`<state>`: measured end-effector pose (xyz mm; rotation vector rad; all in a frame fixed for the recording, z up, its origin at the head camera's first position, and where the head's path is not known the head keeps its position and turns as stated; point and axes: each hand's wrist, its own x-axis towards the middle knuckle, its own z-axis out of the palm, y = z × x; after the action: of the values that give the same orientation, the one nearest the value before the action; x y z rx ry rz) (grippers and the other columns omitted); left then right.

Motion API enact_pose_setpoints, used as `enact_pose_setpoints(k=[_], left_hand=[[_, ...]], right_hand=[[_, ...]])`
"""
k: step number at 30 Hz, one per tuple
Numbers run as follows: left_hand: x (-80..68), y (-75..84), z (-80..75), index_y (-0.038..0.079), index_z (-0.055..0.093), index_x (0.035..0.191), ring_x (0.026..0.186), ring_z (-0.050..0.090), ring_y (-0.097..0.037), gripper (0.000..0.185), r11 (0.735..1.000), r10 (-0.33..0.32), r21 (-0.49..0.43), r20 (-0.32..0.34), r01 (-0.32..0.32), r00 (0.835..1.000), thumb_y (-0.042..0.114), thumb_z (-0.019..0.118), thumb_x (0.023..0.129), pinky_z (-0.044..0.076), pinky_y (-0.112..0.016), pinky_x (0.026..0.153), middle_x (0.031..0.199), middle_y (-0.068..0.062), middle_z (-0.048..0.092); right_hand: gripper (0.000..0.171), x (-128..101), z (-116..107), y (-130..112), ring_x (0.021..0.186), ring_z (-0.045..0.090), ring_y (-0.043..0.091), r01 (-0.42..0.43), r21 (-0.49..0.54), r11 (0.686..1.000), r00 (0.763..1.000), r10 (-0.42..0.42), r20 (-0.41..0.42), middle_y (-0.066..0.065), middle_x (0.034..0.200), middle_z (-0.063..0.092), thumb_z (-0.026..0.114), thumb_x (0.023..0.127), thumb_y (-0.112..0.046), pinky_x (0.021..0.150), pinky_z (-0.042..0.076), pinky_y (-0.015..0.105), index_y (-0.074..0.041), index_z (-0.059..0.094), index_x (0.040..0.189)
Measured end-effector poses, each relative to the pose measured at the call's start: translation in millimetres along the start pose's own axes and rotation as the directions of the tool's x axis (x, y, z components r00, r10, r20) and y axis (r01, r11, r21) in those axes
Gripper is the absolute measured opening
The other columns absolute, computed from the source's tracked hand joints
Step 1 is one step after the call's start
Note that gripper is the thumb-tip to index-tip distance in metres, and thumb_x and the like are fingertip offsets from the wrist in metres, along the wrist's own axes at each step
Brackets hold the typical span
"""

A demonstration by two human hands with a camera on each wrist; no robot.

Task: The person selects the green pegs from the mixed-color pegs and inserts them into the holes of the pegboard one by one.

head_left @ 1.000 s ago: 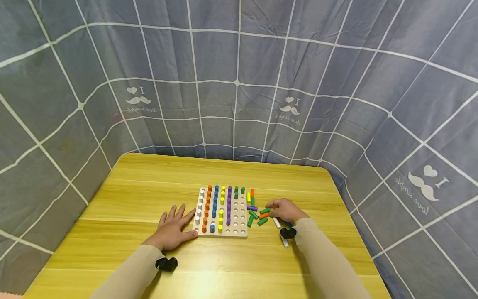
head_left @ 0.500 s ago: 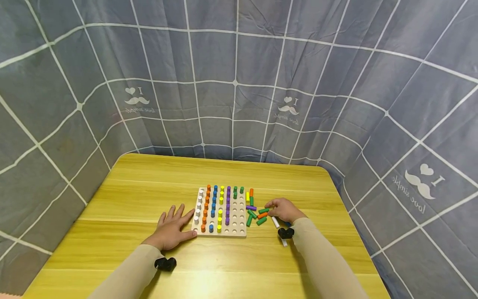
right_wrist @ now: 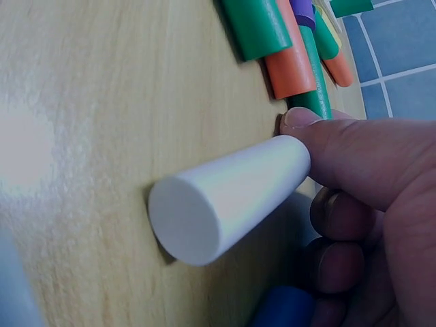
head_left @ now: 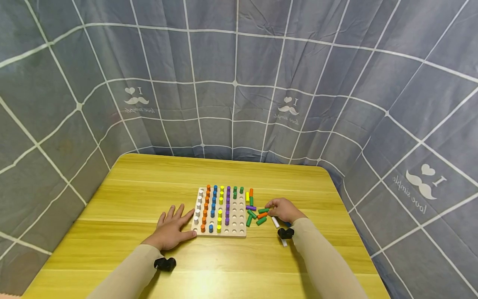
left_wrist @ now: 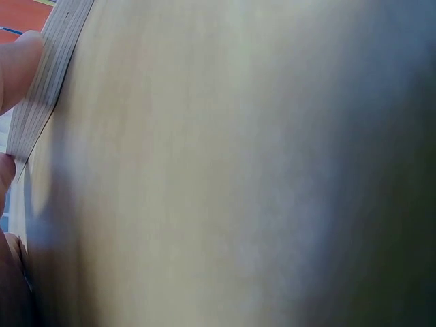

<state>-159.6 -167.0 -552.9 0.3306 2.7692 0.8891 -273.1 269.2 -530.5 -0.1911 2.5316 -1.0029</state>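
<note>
My left hand (head_left: 169, 232) rests on the table with its fingers spread, the fingertips and thumb at the left edge of a wooden pegboard (head_left: 239, 234). In the left wrist view, fingertips (left_wrist: 20, 65) touch the board's side. My right hand (head_left: 285, 211) rests loosely curled on the table, right of a loose pile of pegs. A white peg (right_wrist: 228, 197) lies beside its thumb, and a green peg (head_left: 263, 211) and an orange peg (head_left: 262, 216) lie right at the fingertips. A blue peg (right_wrist: 283, 306) is partly hidden under the hand.
Columns of white, orange, blue, yellow, purple and green pegs stand in the board. Several loose pegs lie right of it, including a purple peg (head_left: 251, 207) and a yellow peg (head_left: 247, 197). Grey curtains (head_left: 235, 104) surround the wooden table (head_left: 168, 170).
The head view has shifted very slightly. Both hands and all the pegs stay where they were.
</note>
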Motion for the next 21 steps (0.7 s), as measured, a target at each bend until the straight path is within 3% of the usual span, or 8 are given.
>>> enact_pose_setpoints(k=[21], left_hand=[[0.7, -0.6, 0.1, 0.021, 0.036, 0.166, 0.158, -0.003, -0.059, 0.088, 1.000, -0.007, 0.002, 0.001, 0.007, 1.000, 0.065, 0.065, 0.095, -0.007, -0.075, 0.122, 0.174, -0.030, 0.010]], right_hand=[[0.017, 1.7, -1.0, 2.1, 0.073, 0.058, 0.016, 0.042, -0.055, 0.998, 0.999, -0.041, 0.018, 0.002, 0.085, 0.071, 0.072, 0.096, -0.010, 0.071, 0.050, 0.029, -0.008, 0.078, 0.112]])
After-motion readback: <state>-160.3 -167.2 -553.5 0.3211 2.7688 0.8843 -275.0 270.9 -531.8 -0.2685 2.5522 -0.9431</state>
